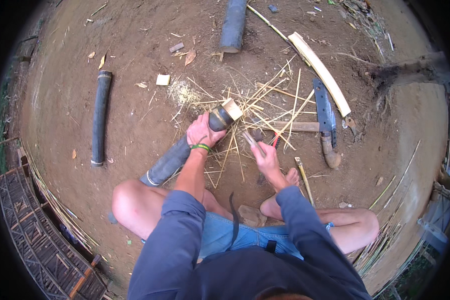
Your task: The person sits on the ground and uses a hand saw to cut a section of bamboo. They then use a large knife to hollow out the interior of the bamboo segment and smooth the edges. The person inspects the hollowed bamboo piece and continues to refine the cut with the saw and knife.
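My left hand [205, 132] is wrapped round a dark bamboo tube [171, 161] near its upper end. The tube slants across my left leg. A pale squared wood block [232, 109] sticks out of its end. In my right hand [268, 162] is a short, flat, brownish stick-like piece [253, 143]. Its tip points toward the tube and is apart from it; whether it has a blade I cannot tell. Thin bamboo splints [272, 95] lie scattered on the ground around the tube's end. A small red piece [276, 140] shows beside my right hand.
A large knife [324, 107] and a wooden handle [297, 126] lie to the right. Beyond are a split bamboo strip [322, 72] and a dark tube [233, 25]. Another tube [101, 120] lies left, past a pale block [163, 79]. A slatted bamboo platform [35, 235] stands lower left.
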`<state>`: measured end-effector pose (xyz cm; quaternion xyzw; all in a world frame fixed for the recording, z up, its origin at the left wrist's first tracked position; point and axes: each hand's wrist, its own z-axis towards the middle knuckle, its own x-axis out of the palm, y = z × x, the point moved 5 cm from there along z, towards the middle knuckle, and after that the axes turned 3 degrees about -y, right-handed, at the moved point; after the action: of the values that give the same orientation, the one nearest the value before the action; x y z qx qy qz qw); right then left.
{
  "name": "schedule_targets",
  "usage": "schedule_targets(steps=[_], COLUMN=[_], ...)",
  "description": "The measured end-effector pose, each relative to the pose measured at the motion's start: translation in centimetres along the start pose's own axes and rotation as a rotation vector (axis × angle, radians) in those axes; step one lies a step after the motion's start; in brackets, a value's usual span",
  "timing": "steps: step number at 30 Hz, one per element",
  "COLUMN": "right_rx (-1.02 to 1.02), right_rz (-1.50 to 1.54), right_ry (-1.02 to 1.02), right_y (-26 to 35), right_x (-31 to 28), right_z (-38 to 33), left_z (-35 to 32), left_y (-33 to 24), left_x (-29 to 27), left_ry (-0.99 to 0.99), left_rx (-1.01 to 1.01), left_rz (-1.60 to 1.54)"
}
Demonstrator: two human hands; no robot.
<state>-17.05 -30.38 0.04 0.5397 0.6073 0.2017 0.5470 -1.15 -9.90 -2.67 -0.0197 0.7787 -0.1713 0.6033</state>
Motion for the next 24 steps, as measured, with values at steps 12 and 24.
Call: schedule_targets(steps=[12, 24], right_rx=[0.072, -0.129], right_rz=[0.065, -0.355], right_ry=[0.084, -0.086], right_y=[-3.0, -2.9], right_x=[-1.2, -5.0], right_z=[-3.5, -8.3], left_z=[1.3, 2.0], left_y=[0.4, 0.8], left_x=[-1.5, -1.7], left_ry=[0.122, 0.244], left_rx=[-0.052, -0.106], left_rz=[-0.046, -0.005])
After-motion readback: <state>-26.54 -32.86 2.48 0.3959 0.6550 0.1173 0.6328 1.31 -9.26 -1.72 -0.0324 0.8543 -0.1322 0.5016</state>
